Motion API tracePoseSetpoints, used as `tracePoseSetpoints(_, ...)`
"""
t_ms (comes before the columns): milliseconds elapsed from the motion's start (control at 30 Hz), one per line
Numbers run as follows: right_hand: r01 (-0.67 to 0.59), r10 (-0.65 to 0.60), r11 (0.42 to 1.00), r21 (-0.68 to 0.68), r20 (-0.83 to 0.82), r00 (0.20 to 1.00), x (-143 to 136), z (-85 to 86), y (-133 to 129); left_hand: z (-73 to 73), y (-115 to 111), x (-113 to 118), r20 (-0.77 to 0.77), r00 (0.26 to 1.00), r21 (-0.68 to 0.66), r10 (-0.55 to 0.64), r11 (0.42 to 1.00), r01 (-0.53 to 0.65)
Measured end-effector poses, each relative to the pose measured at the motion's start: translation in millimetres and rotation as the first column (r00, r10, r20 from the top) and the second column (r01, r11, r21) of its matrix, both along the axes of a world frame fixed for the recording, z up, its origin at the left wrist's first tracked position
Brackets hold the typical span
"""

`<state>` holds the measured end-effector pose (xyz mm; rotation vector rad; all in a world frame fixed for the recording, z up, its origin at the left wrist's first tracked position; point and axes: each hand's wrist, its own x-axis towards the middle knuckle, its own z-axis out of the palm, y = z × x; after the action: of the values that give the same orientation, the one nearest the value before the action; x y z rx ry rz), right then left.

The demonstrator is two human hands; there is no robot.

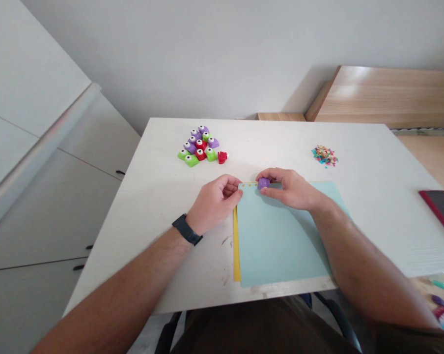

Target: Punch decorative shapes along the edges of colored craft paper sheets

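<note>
A light blue sheet of paper (281, 241) lies on the table in front of me. A yellow sheet (237, 255) shows from underneath along its left side. My left hand (216, 200) is closed on the papers' top left corner, thumb above. In my right hand (291, 189) is a small purple craft paper punch (263, 183), gripped between thumb and fingers at the top edge of the blue sheet. Several small yellowish punched marks (249, 185) run along that edge between my hands.
Several purple, green and red craft punches (200, 154) stand grouped at the back left, with a red one (222, 157) on its side. Colourful paper cutouts (325, 155) are piled at the back right. A dark red-edged object (443, 211) lies at the right of the white table (159, 196).
</note>
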<state>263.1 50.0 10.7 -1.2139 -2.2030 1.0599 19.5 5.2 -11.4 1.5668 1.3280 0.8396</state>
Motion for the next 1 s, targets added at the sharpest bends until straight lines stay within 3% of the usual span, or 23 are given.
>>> tracePoseSetpoints(1000,-0.005,-0.003,0.996,0.087,0.088,0.996,-4.0,-7.0,-0.6,0.4,0.2,1.1,0.014,1.000,-0.012,0.000,1.000,0.000)
